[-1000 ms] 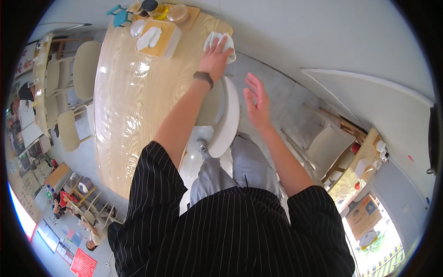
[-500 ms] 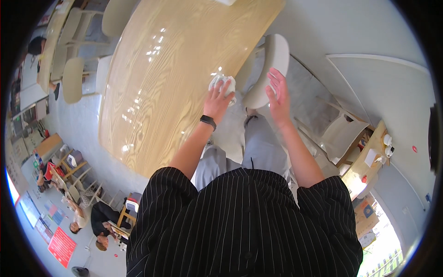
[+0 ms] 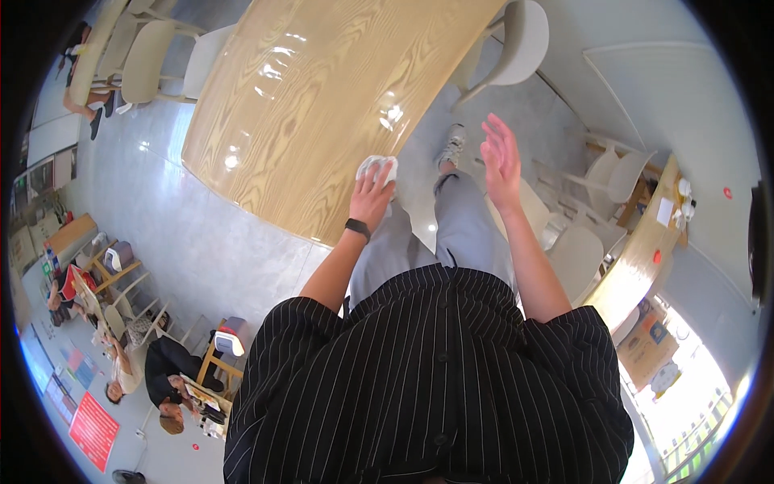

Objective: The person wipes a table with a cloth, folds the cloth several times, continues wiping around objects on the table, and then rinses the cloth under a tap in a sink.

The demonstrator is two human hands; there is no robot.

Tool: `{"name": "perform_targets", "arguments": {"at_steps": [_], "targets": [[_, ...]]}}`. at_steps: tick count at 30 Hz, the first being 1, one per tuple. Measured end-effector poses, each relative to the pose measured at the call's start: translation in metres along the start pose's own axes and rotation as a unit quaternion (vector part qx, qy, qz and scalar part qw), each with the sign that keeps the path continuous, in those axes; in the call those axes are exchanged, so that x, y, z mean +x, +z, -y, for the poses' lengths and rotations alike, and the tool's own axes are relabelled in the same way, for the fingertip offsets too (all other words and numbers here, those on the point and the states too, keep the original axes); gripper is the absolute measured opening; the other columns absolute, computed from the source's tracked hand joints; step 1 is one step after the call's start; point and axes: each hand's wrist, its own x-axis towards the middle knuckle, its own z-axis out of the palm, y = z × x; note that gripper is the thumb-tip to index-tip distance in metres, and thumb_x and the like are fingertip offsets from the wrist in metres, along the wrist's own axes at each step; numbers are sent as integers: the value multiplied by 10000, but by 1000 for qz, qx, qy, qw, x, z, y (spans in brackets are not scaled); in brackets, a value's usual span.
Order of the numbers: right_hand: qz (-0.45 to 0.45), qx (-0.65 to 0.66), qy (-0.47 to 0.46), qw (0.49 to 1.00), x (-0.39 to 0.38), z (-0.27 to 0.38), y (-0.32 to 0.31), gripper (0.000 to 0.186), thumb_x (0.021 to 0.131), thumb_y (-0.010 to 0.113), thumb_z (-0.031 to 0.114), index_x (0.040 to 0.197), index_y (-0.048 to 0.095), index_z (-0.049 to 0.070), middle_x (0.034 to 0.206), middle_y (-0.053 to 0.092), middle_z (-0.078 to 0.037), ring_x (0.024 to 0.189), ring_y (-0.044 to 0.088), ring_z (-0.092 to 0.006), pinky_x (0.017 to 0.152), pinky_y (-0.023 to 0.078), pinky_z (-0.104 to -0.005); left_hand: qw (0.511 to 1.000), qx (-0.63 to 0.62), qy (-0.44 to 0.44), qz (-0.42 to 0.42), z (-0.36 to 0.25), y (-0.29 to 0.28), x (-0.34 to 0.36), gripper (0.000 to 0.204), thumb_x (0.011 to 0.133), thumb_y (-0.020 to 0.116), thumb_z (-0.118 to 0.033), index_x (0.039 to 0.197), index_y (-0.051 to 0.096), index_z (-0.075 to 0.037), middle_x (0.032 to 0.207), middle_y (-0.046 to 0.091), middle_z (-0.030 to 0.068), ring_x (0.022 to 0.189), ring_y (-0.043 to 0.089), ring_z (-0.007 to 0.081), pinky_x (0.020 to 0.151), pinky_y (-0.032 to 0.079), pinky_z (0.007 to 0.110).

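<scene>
So, far left there's a pale chair (image 3: pixel 149 60) near the glossy wood desk (image 3: pixel 306 137), and another chair (image 3: pixel 524 44) just past its right edge. Desk's far end is cut off, and the white cloth (image 3: pixel 377 166) is partly hidden under the left hand (image 3: pixel 371 199). That grip's laid over the cloth at the desk's right edge, can't tell how tight; right hand (image 3: pixel 501 161) hangs released in midair, fingers loosely bent.

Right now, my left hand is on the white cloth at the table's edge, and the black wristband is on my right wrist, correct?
Not quite: the head view shows the black wristband on your left wrist. Your left hand is indeed on the white cloth at the edge of the wood-grain table.
</scene>
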Motion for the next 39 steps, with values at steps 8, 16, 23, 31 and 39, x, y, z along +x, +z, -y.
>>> {"name": "perform_targets", "arguments": {"at_steps": [8, 16, 23, 31, 39], "targets": [[-46, -4, 6, 999, -73, -7, -6, 527, 1003, 637, 229, 1462, 455, 47, 1495, 490, -119, 1377, 500, -273, 1146, 396, -434, 997, 43, 2, 65, 11, -24, -125, 263, 848, 597, -57, 1081, 703, -118, 1562, 424, 9, 1395, 415, 295, 1094, 409, 454], [-48, 9, 35, 998, -114, -28, -24, 533, 1037, 581, 253, 1500, 410, 52, 1533, 453, -117, 1416, 454, -275, 1133, 393, -416, 988, -31, -52, 139, 10, -58, -167, 300, 782, 626, -18, 1051, 704, -126, 1458, 503, 57, 1280, 483, 363, 1032, 474, 460], [-47, 20, 33, 998, -136, -42, -44, 520, 1033, 575, 205, 1496, 407, 35, 1533, 451, -129, 1413, 461, -289, 1128, 400, -419, 998, -70, -6, -2, -10, -70, 28, 420, 700, 662, -32, 1103, 683, -149, 1367, 553, 130, 1241, 484, 423, 1062, 435, 507], [0, 44, 31, 999, -137, -46, -47, 513, 1003, 633, 197, 1459, 465, 34, 1501, 494, -130, 1366, 510, -285, 1121, 427, -433, 985, -70, -155, 12, 15, -55, -39, 361, 760, 697, -107, 1120, 677, -119, 1388, 549, 150, 1267, 481, 425, 1020, 481, 505], [86, 31, -3, 996, -120, -31, 13, 534, 1003, 637, 226, 1470, 456, 40, 1485, 504, -135, 1358, 516, -276, 1107, 441, -425, 959, -1, -267, -91, 28, -65, -136, 392, 874, 748, -283, 1163, 622, -51, 1488, 442, 192, 1297, 455, 457, 1056, 448, 505]]}}
